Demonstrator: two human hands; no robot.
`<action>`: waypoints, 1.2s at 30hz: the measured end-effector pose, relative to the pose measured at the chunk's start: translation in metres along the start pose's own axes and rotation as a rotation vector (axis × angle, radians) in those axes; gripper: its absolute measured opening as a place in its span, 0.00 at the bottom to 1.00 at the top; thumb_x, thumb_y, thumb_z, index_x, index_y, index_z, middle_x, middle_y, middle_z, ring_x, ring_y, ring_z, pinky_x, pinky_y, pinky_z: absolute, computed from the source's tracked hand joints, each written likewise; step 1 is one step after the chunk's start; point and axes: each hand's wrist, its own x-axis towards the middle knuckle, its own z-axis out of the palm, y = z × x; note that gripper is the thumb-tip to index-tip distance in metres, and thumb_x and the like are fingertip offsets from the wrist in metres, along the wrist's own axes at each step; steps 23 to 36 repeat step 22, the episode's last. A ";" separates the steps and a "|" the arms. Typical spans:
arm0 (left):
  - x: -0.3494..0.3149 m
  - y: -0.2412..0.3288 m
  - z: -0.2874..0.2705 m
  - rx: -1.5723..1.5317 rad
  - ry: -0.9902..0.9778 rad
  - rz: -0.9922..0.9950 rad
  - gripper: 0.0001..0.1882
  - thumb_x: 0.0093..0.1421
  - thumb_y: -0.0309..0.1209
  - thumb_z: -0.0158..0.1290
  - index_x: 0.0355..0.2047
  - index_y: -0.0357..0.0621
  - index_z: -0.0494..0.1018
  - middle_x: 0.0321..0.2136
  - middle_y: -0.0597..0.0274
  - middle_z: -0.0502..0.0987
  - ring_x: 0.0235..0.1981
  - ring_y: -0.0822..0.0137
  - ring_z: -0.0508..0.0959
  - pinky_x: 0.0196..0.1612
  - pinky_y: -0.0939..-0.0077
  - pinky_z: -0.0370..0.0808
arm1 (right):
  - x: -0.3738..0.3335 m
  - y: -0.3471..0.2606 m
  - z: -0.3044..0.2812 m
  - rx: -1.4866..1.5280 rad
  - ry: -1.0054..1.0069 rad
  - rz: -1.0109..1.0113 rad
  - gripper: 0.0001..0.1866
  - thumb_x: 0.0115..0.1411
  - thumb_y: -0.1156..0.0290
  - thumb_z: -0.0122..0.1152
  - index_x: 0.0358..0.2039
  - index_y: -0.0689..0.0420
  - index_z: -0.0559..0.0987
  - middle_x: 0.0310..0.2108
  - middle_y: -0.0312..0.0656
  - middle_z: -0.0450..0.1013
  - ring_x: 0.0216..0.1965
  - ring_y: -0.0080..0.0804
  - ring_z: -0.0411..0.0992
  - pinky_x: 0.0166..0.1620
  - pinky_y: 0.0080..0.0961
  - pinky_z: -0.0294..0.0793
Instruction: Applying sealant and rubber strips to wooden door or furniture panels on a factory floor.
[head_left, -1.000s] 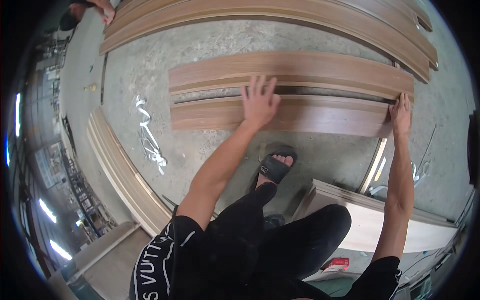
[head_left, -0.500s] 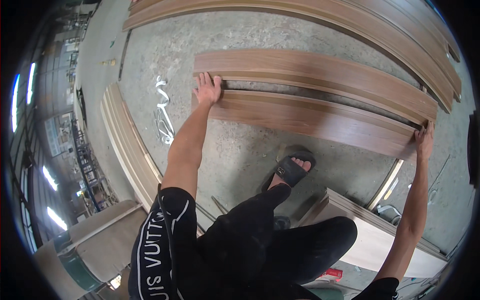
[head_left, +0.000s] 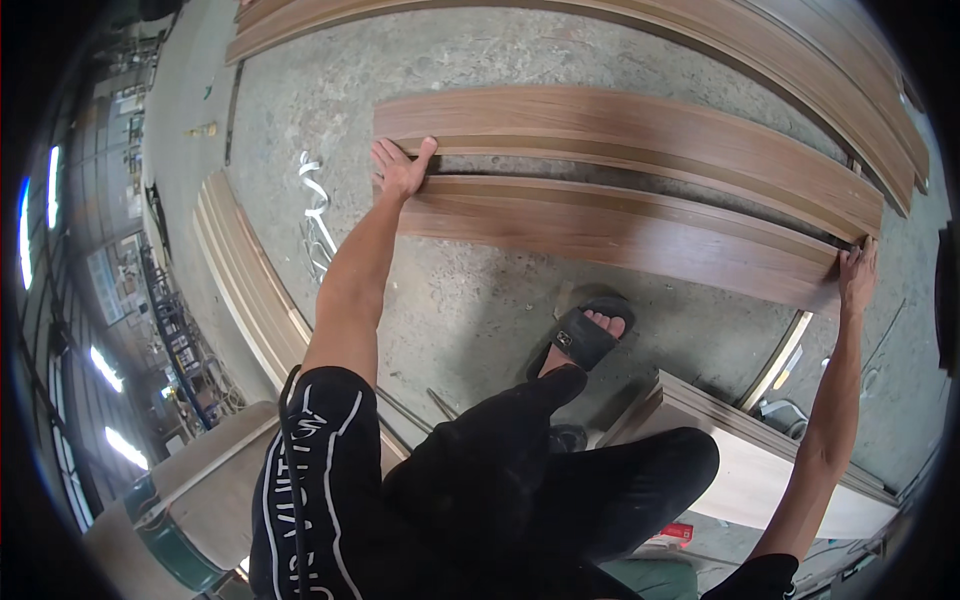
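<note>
Two long brown wood-grain boards lie side by side across the floor, a narrow dark gap between them. My left hand point(head_left: 402, 172) lies open at their left end, thumb stretched apart and fingers on the edge of the far board point(head_left: 600, 120). Its heel and wrist are over the left end of the near board point(head_left: 600, 232). At the right end my right hand point(head_left: 858, 278) touches the board ends beside the gap, its fingers stretched out against them; the undersides of the fingers are hidden.
More long brown boards point(head_left: 640, 28) lie beyond. Pale strips point(head_left: 250, 275) stand at the left, near curled white strapping point(head_left: 314, 185). A pale board stack point(head_left: 770, 450) lies at the lower right, beside my sandalled foot point(head_left: 590, 338). A wooden strip point(head_left: 778, 362) reaches under the near board.
My left hand has slid left and turned, its thumb now spread wider over the board's end. The right hand has shifted slightly right, staying at the board ends.
</note>
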 end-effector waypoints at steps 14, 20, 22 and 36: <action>-0.006 0.009 0.010 0.003 -0.001 0.003 0.57 0.51 0.70 0.34 0.63 0.32 0.33 0.64 0.42 0.30 0.66 0.51 0.29 0.62 0.45 0.33 | -0.007 -0.086 -0.039 -0.386 -0.187 -0.225 0.22 0.55 0.56 0.52 0.40 0.62 0.75 0.47 0.57 0.66 0.52 0.53 0.62 0.58 0.40 0.58; -0.074 0.054 0.059 0.044 0.226 0.246 0.40 0.62 0.54 0.29 0.63 0.32 0.39 0.63 0.35 0.35 0.65 0.44 0.34 0.62 0.44 0.34 | -0.073 -0.240 -0.048 -0.052 0.031 -0.279 0.23 0.53 0.61 0.55 0.48 0.57 0.73 0.55 0.56 0.61 0.57 0.54 0.57 0.60 0.39 0.56; -0.089 0.055 0.063 0.173 0.266 0.381 0.40 0.62 0.55 0.29 0.63 0.34 0.39 0.63 0.34 0.36 0.65 0.44 0.35 0.62 0.43 0.34 | -0.092 -0.286 -0.053 0.034 -0.001 -0.303 0.26 0.53 0.60 0.55 0.52 0.55 0.70 0.57 0.54 0.59 0.60 0.53 0.54 0.60 0.39 0.55; -0.089 0.055 0.063 0.173 0.266 0.381 0.40 0.62 0.55 0.29 0.63 0.34 0.39 0.63 0.34 0.36 0.65 0.44 0.35 0.62 0.43 0.34 | -0.092 -0.286 -0.053 0.034 -0.001 -0.303 0.26 0.53 0.60 0.55 0.52 0.55 0.70 0.57 0.54 0.59 0.60 0.53 0.54 0.60 0.39 0.55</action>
